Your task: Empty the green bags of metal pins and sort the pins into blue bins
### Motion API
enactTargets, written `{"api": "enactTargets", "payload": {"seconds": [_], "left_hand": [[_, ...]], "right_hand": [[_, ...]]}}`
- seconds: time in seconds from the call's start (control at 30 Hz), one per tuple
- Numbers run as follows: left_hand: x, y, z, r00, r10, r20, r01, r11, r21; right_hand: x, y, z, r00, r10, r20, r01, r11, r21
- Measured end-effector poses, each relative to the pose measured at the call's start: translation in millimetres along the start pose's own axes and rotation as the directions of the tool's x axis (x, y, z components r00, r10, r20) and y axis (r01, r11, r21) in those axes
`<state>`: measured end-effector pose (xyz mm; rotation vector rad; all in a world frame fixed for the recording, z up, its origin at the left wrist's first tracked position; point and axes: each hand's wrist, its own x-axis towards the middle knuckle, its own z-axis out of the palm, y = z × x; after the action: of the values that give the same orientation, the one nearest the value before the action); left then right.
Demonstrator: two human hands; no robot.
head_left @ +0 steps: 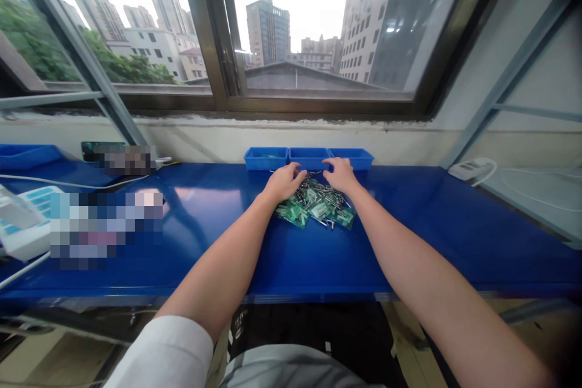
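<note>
A heap of green pieces [321,207], which look like small circuit boards or green packets, lies on the blue table mixed with thin metal rods [334,197] resembling screws or pins. My left hand [284,182] rests at the heap's left rim, fingers curved and thumb apart, with nothing visible in it. Across from it, my right hand [341,174] is at the upper right of the heap, its fingers bent and apart from the thumb. Just behind both hands stand three blue bins in a row: a left bin [266,162], a middle bin [310,153] and a right bin [357,160]. Green pieces show in the left one.
The blue tabletop [204,242] runs along a window wall. A white device with blue slots [31,218] stands at left near a blurred patch. Further back are a phone-like object [102,148] and a blue tray [30,156]. A white power strip [470,168] lies at right.
</note>
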<state>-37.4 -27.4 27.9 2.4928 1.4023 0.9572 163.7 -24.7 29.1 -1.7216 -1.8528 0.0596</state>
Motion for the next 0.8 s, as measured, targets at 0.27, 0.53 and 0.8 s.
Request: {"api": "enactTargets", "payload": {"seconds": [0.27, 0.53, 0.8], "left_hand": [[2, -8, 5.9, 0.997, 0.059, 0.058, -0.063, 0.995, 0.072], [2, -4, 6.9, 0.997, 0.05, 0.066, -0.052, 0.998, 0.03], [1, -3, 5.5, 0.994, 0.077, 0.075, -0.081, 0.996, 0.041]], "right_hand": [[-6, 2, 11, 0.952, -0.059, 0.3, 0.063, 0.998, -0.005], [-2, 2, 20, 0.932, -0.043, 0.359, 0.078, 0.993, -0.084], [-2, -1, 18, 0.953, -0.064, 0.295, 0.113, 0.982, -0.152]]}}
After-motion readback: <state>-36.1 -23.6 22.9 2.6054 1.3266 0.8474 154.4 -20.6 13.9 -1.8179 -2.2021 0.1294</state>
